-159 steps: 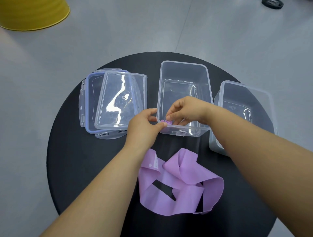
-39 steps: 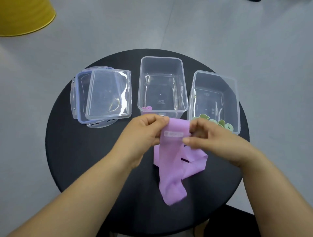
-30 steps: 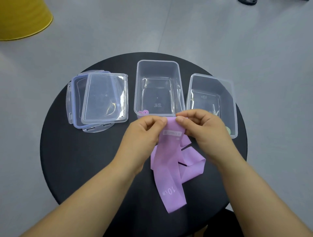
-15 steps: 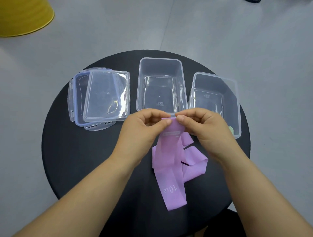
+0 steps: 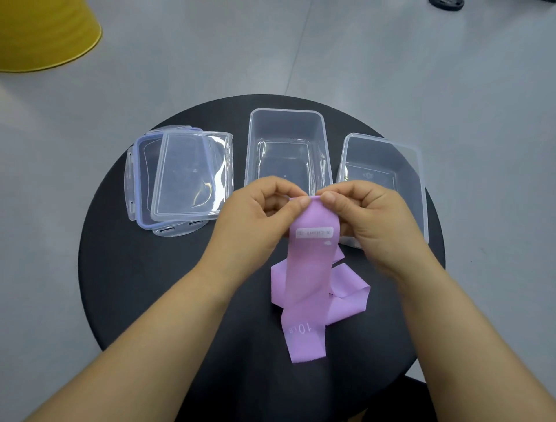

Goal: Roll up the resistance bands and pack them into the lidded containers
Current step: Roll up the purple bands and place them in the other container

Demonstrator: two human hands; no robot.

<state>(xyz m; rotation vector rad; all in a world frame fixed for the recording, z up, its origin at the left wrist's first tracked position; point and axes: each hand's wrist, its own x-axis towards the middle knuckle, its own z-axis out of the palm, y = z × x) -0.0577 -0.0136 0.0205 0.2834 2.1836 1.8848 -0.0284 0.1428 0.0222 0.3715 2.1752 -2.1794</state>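
Observation:
A purple resistance band (image 5: 307,289) marked "10 LB" hangs from both hands over the round black table (image 5: 150,286). My left hand (image 5: 258,217) and my right hand (image 5: 370,217) pinch its top edge side by side, thumbs nearly touching. The band's lower part lies in loose folds on the table. Just behind the hands stand two clear open containers, one in the middle (image 5: 287,144) and one at the right (image 5: 388,162). My hands hide their near ends.
Two clear lids (image 5: 186,174), one with a blue seal, lie stacked at the table's left. A yellow object (image 5: 42,33) stands on the grey floor at the far left. A dark object (image 5: 446,3) lies on the floor at the top right.
Both hands picked up an end of the purple band and brought their thumbs together on its top edge. In the last half second they barely moved.

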